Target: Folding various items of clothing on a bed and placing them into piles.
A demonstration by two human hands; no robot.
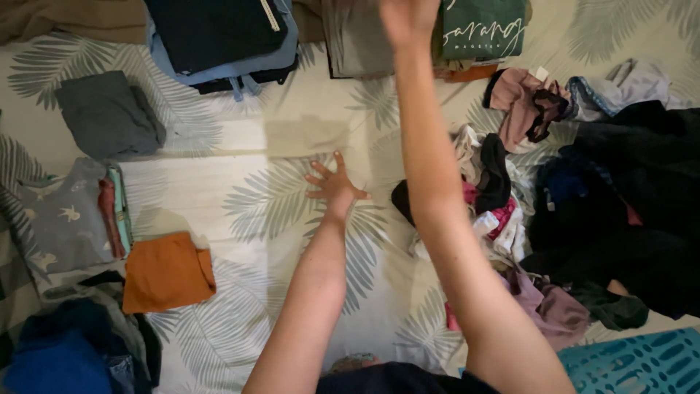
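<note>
Head view: leaf-print bed sheet [240, 211]
Left hand [334, 184]: flat, fingers spread, pressing the sheet
Right hand [405, 18]: raised over grey folded garment [357, 40]; grip unclear
Garment: likely soft, light; hold by edges

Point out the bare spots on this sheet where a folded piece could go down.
Bare sheet lies between the grey fold, the orange fold and the left hand, which is flat on it. Another patch runs below that hand. Right of the raised right arm, the loose pile crowds everything.
</note>
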